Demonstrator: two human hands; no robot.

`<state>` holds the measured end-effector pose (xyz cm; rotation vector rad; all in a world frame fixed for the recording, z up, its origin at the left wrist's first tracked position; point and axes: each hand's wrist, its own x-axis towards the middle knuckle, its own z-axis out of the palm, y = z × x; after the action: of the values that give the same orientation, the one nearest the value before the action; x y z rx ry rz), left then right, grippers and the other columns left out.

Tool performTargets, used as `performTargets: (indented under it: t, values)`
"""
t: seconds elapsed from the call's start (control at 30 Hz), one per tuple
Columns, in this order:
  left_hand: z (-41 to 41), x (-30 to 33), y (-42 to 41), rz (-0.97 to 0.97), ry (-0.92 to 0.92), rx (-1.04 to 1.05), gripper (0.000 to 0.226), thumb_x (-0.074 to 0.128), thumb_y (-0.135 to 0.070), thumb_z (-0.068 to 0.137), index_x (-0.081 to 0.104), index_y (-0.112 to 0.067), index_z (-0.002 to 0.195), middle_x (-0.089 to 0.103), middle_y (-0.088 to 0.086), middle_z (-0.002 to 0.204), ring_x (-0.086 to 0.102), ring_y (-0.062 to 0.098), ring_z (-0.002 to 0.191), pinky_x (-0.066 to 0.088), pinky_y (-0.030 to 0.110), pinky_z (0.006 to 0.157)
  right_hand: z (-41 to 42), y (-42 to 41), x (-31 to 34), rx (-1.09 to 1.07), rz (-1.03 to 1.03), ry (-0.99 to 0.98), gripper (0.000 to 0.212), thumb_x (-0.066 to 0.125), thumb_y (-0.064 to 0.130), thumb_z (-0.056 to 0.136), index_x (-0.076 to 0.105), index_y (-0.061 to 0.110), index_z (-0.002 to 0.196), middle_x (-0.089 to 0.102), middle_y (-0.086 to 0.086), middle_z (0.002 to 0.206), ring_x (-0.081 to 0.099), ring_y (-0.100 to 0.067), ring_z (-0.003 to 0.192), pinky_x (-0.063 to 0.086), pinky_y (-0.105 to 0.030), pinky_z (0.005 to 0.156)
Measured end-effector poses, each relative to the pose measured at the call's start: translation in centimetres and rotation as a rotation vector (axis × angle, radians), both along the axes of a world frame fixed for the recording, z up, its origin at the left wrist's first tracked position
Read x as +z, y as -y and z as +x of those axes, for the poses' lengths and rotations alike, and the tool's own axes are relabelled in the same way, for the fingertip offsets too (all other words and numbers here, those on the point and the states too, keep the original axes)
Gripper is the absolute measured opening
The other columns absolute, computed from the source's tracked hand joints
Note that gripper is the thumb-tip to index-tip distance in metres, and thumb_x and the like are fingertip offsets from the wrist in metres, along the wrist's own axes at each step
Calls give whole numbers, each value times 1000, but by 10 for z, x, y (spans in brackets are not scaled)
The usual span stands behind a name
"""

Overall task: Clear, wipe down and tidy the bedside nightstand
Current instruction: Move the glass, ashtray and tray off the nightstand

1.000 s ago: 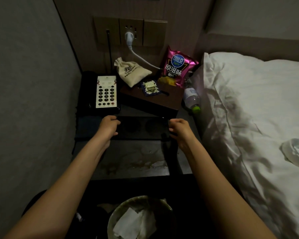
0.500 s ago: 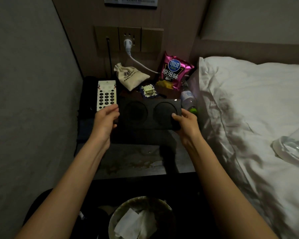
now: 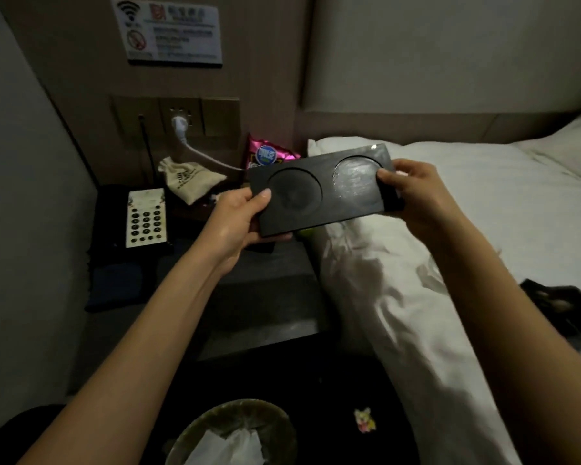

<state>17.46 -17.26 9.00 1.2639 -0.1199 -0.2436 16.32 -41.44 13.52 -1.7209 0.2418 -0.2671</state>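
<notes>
A black rectangular tray [image 3: 322, 193] with two round recesses is held in the air, above the nightstand's right edge and the bed's edge. My left hand [image 3: 235, 216] grips its left end, thumb on top. My right hand [image 3: 413, 193] grips its right end. The dark nightstand [image 3: 255, 297] lies below. On it sit a telephone with a white keypad [image 3: 146, 216], a beige cloth pouch [image 3: 190, 177] and a pink snack bag [image 3: 265, 154], partly hidden behind the tray.
The bed with white bedding [image 3: 450, 263] fills the right side; a dark object [image 3: 557, 307] lies on it. A waste bin with tissues [image 3: 232, 434] stands below. A white plug and cable [image 3: 182, 129] hang from the wall sockets. A grey wall is on the left.
Both hands have lifted the black tray off the nightstand and carried it up and to the right, toward the bed. The view has turned right.
</notes>
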Motion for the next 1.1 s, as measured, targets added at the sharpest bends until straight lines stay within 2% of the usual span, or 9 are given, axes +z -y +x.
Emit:
performTargets:
  t: [0.17,0.33,0.4,0.5,0.6,0.67,0.8,0.93,1.1]
  values:
    - [-8,27,89,52,50,-175,24,45,-19,102,61,-2,103,70,13,89,72,19,66,57,27,50,-24,93,36,-151,-62,27,15,56,6,95,61,14,84,58,-9,77,59,-16,64,56,-27,54]
    - [-10,40,165,180,159,-311,24,44,-20,102,63,-6,100,72,11,88,71,18,73,59,28,60,-44,192,51,-386,17,57,23,54,5,96,55,17,77,57,-6,78,60,-17,69,59,-30,52]
    - [-9,35,187,261,208,-305,20,48,-19,100,64,-8,107,71,9,97,70,19,85,60,32,68,-52,228,46,-467,36,56,24,53,3,96,55,19,78,59,-7,81,62,-20,73,60,-38,60]
    - [-7,18,207,387,298,-313,28,59,-13,94,59,-11,122,66,7,116,63,20,106,56,36,83,-60,270,28,-569,-2,-15,22,51,1,96,56,20,87,60,-14,100,61,-30,90,60,-42,62]
    - [-11,-8,218,534,382,-407,62,74,-19,82,45,-17,137,56,0,128,54,14,115,51,21,85,-67,299,0,-594,-45,-118,31,51,-4,95,61,13,120,57,-19,120,57,-34,99,61,-41,62]
    - [-16,-27,225,599,386,-442,82,82,-23,74,37,-20,142,50,-1,132,49,13,119,46,20,87,-72,309,-20,-581,-111,-194,40,53,-4,94,59,12,131,56,-23,130,58,-36,103,56,-46,78]
    - [-26,-54,235,612,373,-474,99,88,-21,64,31,-20,144,49,5,135,50,19,122,44,38,104,-78,313,-46,-520,-149,-286,41,55,-3,94,60,13,132,56,-21,129,58,-38,113,51,-43,91]
    - [-32,-66,238,628,428,-450,107,90,-29,59,27,-23,145,47,5,136,48,16,124,43,40,105,-77,315,-57,-467,-156,-324,40,55,-1,95,60,14,132,55,-18,135,56,-38,121,49,-49,102]
    - [-44,-69,246,699,478,-339,116,84,-43,53,17,-31,148,53,0,132,51,20,121,47,41,99,-79,321,-65,-436,-171,-337,41,56,1,95,60,16,133,54,-15,137,56,-34,118,50,-45,99]
